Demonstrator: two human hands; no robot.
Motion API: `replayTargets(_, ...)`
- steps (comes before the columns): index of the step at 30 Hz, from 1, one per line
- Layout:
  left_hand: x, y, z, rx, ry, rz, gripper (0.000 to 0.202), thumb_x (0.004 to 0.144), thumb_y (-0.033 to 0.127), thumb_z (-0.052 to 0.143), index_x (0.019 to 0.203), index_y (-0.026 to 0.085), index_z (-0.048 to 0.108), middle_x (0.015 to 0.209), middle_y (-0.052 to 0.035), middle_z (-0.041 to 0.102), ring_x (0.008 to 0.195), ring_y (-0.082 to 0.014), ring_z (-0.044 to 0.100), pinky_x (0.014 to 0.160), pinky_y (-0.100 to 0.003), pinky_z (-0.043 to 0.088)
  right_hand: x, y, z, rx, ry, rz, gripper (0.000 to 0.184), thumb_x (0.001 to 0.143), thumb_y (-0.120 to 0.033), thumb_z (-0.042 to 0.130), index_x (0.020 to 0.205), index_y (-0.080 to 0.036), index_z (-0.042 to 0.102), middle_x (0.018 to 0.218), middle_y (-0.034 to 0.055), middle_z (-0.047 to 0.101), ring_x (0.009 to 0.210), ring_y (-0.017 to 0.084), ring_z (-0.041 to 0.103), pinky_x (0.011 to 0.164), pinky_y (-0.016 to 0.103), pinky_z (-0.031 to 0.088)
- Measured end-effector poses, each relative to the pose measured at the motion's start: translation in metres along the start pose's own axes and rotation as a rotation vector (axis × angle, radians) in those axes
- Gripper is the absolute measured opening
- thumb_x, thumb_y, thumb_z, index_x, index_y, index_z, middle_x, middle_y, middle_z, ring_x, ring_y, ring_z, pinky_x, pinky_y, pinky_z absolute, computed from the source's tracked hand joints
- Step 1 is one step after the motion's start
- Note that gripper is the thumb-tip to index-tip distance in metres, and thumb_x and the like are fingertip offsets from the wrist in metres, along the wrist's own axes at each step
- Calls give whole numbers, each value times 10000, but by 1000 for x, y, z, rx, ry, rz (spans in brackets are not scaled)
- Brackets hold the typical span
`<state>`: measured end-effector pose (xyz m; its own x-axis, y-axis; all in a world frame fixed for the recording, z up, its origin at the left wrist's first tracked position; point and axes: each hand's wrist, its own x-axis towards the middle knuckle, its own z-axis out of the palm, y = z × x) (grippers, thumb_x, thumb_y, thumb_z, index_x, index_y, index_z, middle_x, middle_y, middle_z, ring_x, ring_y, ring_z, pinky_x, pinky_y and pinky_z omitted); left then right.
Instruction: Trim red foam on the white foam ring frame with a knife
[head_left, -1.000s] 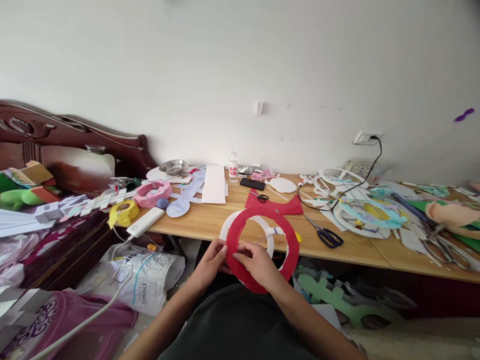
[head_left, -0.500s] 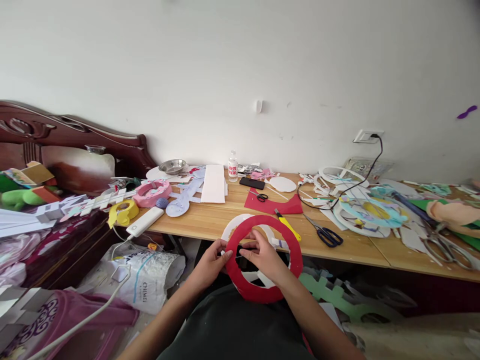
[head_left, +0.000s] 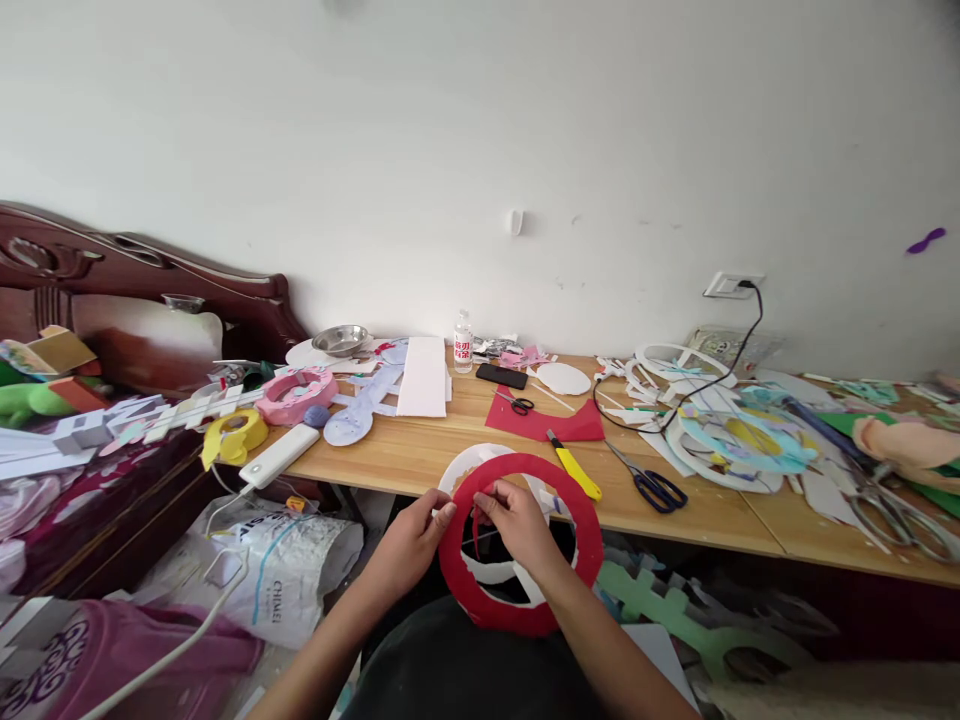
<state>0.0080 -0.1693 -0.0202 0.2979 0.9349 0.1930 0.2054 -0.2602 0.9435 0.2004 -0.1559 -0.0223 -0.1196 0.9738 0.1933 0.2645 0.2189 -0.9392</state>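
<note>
A flat red ring (head_left: 587,515) stands tilted in front of me at the table's front edge. My left hand (head_left: 420,535) is closed on its left rim, the thumb in front. Inside the opening, by that same rim, my right hand (head_left: 517,515) has thumb and fingers pinched together. A thin red strip (head_left: 476,535) hangs from its fingertips; whether it is still joined to the ring I cannot tell. Behind the red ring shows part of a white ring (head_left: 457,468). Just past it on the table lie a yellow utility knife (head_left: 576,470) and dark-handled scissors (head_left: 652,485).
Farther back on the wooden table (head_left: 390,445) are red sheet scrap (head_left: 559,423), small scissors (head_left: 517,404), a phone (head_left: 501,376) and a bottle (head_left: 463,345). White and pale-blue rings (head_left: 727,440) pile up at right. A power strip (head_left: 281,455) and yellow tape roll (head_left: 236,438) lie left.
My right hand's fingers have drawn together and rotated at the ring's inner edge, and a thin red strip now hangs from them. The red ring sits slightly lower and farther left.
</note>
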Motion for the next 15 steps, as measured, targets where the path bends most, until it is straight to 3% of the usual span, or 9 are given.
replayTargets(2, 6, 7, 1, -34, 56, 29, 277, 904, 443, 575, 1022, 218, 685, 1009, -77, 698, 915, -234, 608, 817, -271, 454, 0, -1, -1, -91, 1, -39, 377, 925, -483, 534, 675, -201, 551, 637, 0, 576, 632, 167, 535, 611, 278, 418)
replayTargets(5, 17, 15, 6, -96, 6, 14, 304, 907, 441, 573, 1112, 228, 646, 990, -66, 699, 867, -224, 617, 783, -273, 469, -3, -4, -2, -174, -19, -97, 362, 982, -426, 441, 729, -207, 579, 665, 8, 590, 637, 169, 539, 609, 277, 403)
replayTargets(9, 30, 13, 15, -14, -5, -40, 236, 904, 449, 578, 881, 220, 632, 789, -21, 664, 722, -185, 574, 666, -250, 445, -1, -5, 0, -226, -119, -195, 280, 987, -320, 406, 926, -223, 662, 889, 60, 693, 829, 208, 635, 748, 300, 463)
replayTargets(11, 34, 7, 19, 16, -1, -67, 251, 909, 454, 569, 838, 221, 626, 779, -21, 668, 702, -177, 573, 647, -244, 446, 4, -1, 1, -236, -72, -149, 319, 988, -356, 396, 888, -220, 667, 870, 72, 701, 800, 213, 643, 734, 305, 480)
replayTargets(15, 38, -5, 18, 28, -51, -52, 233, 901, 459, 576, 880, 252, 682, 794, -33, 715, 658, -177, 607, 609, -246, 480, 9, 19, 3, -206, 151, 82, 498, 956, -581, 402, 711, -217, 640, 657, 64, 663, 613, 213, 624, 589, 306, 505)
